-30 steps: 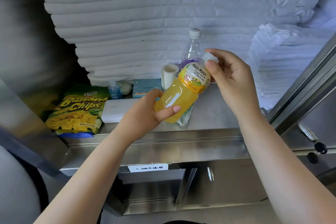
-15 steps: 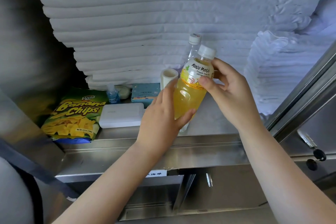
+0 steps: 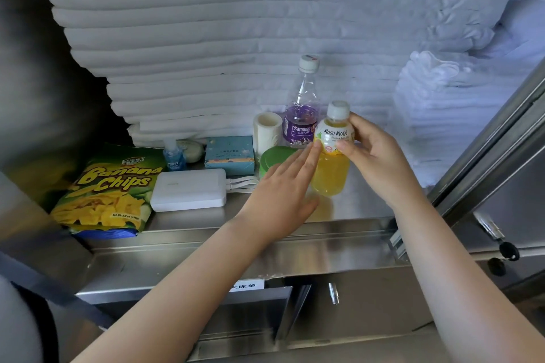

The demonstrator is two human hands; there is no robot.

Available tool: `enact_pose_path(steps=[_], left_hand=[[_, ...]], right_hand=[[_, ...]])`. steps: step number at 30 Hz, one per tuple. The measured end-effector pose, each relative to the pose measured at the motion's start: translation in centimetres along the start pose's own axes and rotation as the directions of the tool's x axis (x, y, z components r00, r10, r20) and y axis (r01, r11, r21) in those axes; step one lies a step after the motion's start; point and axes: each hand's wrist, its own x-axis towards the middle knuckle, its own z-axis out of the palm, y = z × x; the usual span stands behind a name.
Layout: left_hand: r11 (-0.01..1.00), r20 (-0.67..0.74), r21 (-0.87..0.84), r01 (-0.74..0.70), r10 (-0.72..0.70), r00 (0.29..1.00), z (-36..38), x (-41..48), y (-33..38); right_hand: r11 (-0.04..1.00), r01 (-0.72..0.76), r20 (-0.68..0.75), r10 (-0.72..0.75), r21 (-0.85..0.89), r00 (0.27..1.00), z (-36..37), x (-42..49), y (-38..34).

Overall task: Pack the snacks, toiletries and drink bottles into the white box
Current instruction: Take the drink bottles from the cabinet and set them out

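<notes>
A yellow Mogu Mogu juice bottle (image 3: 331, 168) stands upright on the steel shelf (image 3: 265, 218). My right hand (image 3: 373, 156) grips its upper part from the right. My left hand (image 3: 283, 200) lies beside it with straight fingers, the fingertips touching the label. Behind stands a clear water bottle (image 3: 302, 115) with a purple label. A Banana Chips bag (image 3: 106, 191) lies at the left. A flat white box (image 3: 190, 189) with cords lies in the middle. A small blue sanitizer bottle (image 3: 174, 155), a soap bar (image 3: 193, 150), a teal tissue pack (image 3: 230, 155), a white roll (image 3: 267, 132) and a green lid (image 3: 274, 158) sit behind.
A tall stack of folded white linen (image 3: 236, 38) fills the back of the shelf, with more at the right (image 3: 436, 115). A steel door frame (image 3: 489, 162) slants at the right, keys (image 3: 505, 253) hanging below. A lower steel compartment (image 3: 339, 312) lies under the shelf.
The juice bottle went from tilted in both hands to upright on the shelf. My left hand has let go of its body and straightened; my right hand still holds it.
</notes>
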Motion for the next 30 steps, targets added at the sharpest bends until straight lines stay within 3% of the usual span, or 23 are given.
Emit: enact_pose_path(steps=[4,10,12,17,21,30], left_hand=[[0.997,0.114,0.071,0.006,-0.014,0.993,2.0,0.9,0.0],[0.980,0.124,0.198,-0.005,-0.020,0.992,2.9,1.4,-0.1],[0.976,0.128,0.217,-0.012,-0.016,0.992,3.0,1.3,-0.2],[0.949,0.146,0.308,-0.072,0.028,0.989,3.3,0.3,-0.2],[0.938,0.148,0.342,-0.057,0.006,0.989,3.4,0.9,0.4],[0.929,0.205,0.371,0.003,-0.085,0.975,3.8,4.5,1.1]], right_hand=[[0.998,-0.059,-0.035,0.060,0.028,0.998,0.3,-0.2,2.5],[0.994,-0.062,-0.094,0.070,0.087,0.993,0.8,-0.5,3.6],[0.996,-0.080,-0.123,0.085,0.047,0.989,1.0,-0.8,3.9],[0.979,-0.111,-0.384,0.037,-0.172,0.923,2.2,-3.2,5.5],[0.962,-0.211,-0.406,0.127,-0.171,0.905,2.8,-3.1,6.1],[0.963,-0.228,-0.408,0.152,-0.144,0.900,1.5,-0.6,6.9]])
